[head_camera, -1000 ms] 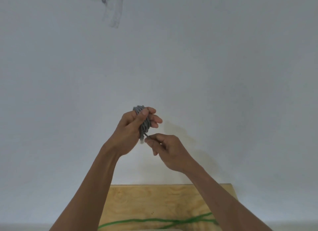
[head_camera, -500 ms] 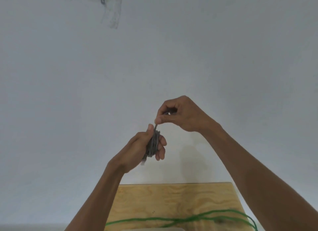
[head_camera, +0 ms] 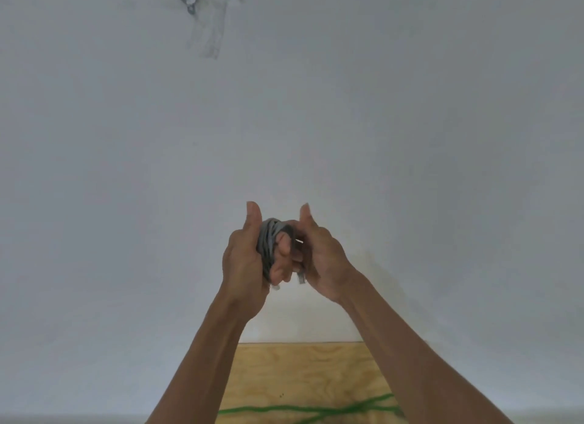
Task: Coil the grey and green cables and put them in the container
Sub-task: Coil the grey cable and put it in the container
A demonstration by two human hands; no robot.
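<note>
You're on the wrap-up bit w/ the grey cable (head_camera: pixel 268 243): left hand (head_camera: pixel 245 259) grips the bundle, right hand (head_camera: pixel 319 259) pinches its loose end beside it; next, tuck it in, then green cable (head_camera: pixel 303 410) way below both hands.

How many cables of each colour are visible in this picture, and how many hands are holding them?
Grey cable, coiled, held between both hands: 1
Green cable, loose on the wooden board: 1
Hands on the grey cable, left hand and right hand: 2
Total cables: 2
</note>
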